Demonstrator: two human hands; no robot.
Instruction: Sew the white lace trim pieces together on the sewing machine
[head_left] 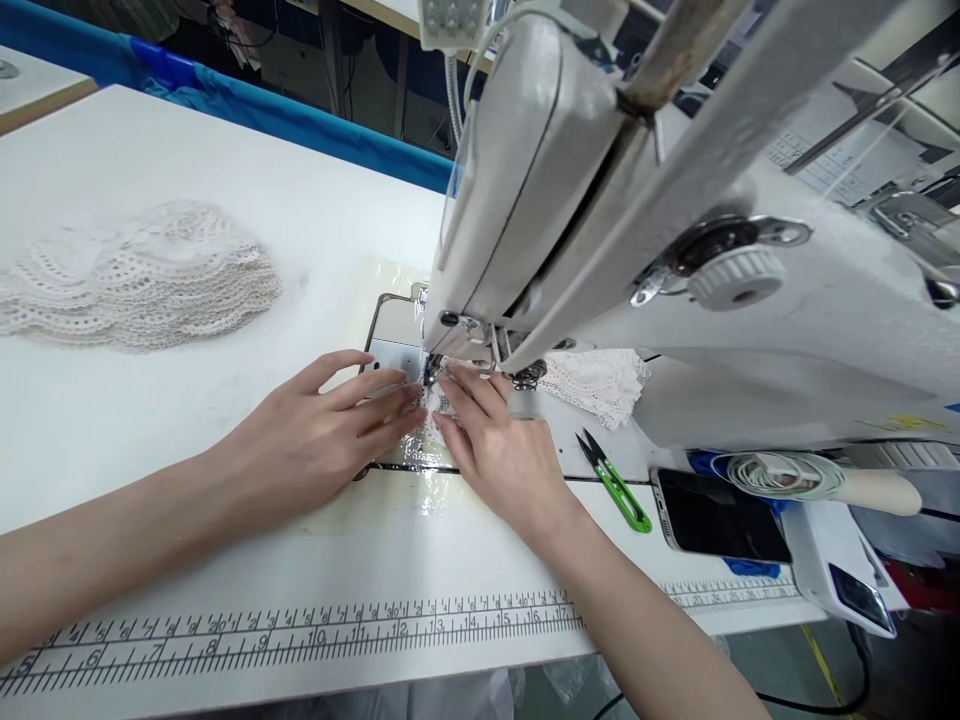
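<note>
A white sewing machine [517, 160] stands over the table with its needle area just above my fingertips. My left hand [337, 425] lies left of the needle, fingers stretched out and spread, tips at the edge of a small piece of white lace [437, 402]. My right hand [502, 440] rests on the lace at the presser foot, thumb and fingers apart and lightly bent. More white eyelet lace [596, 382] lies to the right behind this hand. The fingers and machine head partly hide the stitching spot.
A stack of scalloped white lace pieces [150, 275] lies at the left. Green thread snips [616, 485] and a black-screened phone [724, 515] lie to the right. A printed ruler strip [322, 640] runs along the table's front edge. Blue cloth [315, 125] hangs along the far edge.
</note>
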